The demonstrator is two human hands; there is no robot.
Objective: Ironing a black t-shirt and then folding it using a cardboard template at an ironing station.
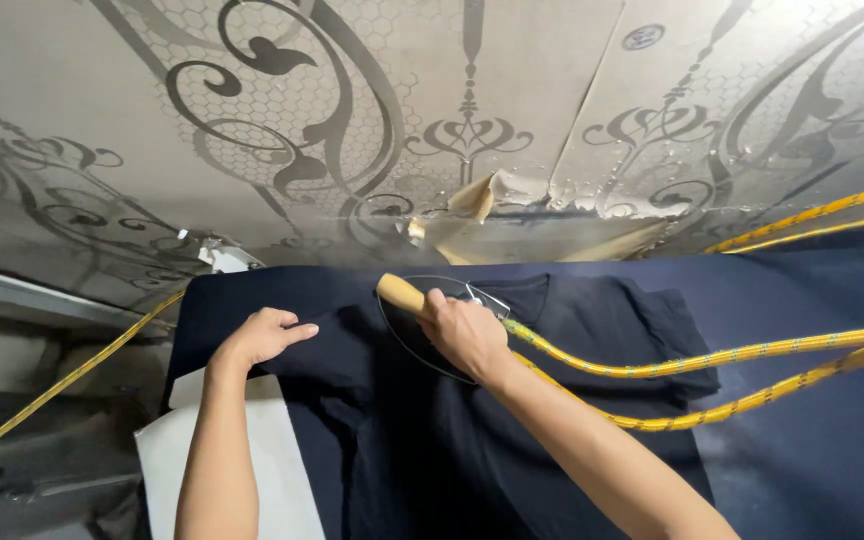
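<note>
At the left, our left hand (262, 335) lies flat, fingers spread loosely, on the dark navy cotton garment (432, 440) spread over the padded bench (222, 470). Right of it, our right hand (467, 332) has its fingers clamped on the tan wooden handle of the flat iron (404, 297). Yellow braided cords (712, 360) trail off to the right.

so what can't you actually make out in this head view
- Flat iron with wooden handle: soleplate mostly hidden by right hand.
- Dark navy garment: lower part cut off by bottom edge.
- Yellow braided cord: ends leave the right edge.
- Left hand: palm hidden, pressed on cloth.
</note>
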